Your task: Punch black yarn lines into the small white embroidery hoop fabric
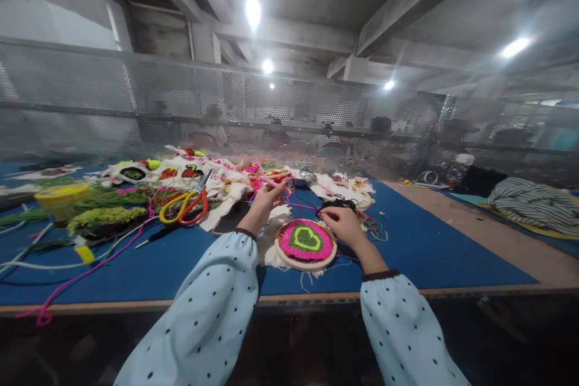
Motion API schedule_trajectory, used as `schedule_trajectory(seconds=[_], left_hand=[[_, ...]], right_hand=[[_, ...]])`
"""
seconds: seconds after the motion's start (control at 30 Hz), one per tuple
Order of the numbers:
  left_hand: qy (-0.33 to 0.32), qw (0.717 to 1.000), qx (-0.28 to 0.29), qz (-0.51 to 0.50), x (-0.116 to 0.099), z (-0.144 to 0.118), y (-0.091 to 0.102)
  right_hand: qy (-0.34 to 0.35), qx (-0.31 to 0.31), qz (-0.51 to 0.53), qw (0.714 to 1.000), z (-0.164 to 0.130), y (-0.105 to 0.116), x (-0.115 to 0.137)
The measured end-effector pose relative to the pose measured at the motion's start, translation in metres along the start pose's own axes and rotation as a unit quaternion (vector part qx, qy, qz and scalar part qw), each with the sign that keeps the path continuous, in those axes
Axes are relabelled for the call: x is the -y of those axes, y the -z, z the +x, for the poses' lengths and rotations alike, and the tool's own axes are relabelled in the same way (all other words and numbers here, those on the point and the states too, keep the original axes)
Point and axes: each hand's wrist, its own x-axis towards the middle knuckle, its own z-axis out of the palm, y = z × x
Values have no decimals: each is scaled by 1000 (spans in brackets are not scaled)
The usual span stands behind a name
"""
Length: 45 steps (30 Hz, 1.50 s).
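In front of me on the blue mat lies a round embroidery hoop (pixel 277 247), its cloth worked with a green heart on a pink ground (pixel 306 239). My left hand (pixel 265 204) is raised beyond the hoop's left side, fingers closed around what looks like a pink punch needle (pixel 270 181). At the hoop's right edge, my right hand (pixel 342 223) pinches a strand of black yarn, its fingertips close together. Behind that hand sits a tangle of black yarn (pixel 337 203). A thin dark strand stretches between the two hands.
Orange-and-yellow scissors (pixel 185 205) lie left, beside a dark phone (pixel 230 220). Heaped embroidered cloths (pixel 217 172), green yarn (pixel 108 217) and a yellow tub (pixel 63 199) fill the left side. A perforated metal screen (pixel 289 126) stands behind; striped fabric (pixel 534 202) lies far right.
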Motion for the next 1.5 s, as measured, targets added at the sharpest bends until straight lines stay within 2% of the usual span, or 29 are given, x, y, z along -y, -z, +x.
schedule_trajectory(seconds=[0.17,0.33,0.53,0.7,0.9,1.3,1.37,1.5], left_hand=[[-19,999,-6,27,2,2,-1],[-7,1000,-21,-12,5,5,2],[9,999,2,-36,1,1,3],[-3,999,19,-33,-1,-1,2],[6,1000,-23,-8,0,0,0],[28,998,33,52,5,1,0],[25,994,63,82,5,-3,-4],[-3,973,164,162,6,-17,-16]], right_hand=[[-1,-9,9,1000,1,-1,0],[3,-4,4,1000,0,0,0],[-4,-10,-2,1000,0,1,0],[-10,-11,-8,1000,0,1,2],[-9,-29,8,1000,0,1,2],[4,-3,12,1000,0,0,2],[8,4,28,1000,0,-2,2],[33,37,56,997,-2,-3,6]])
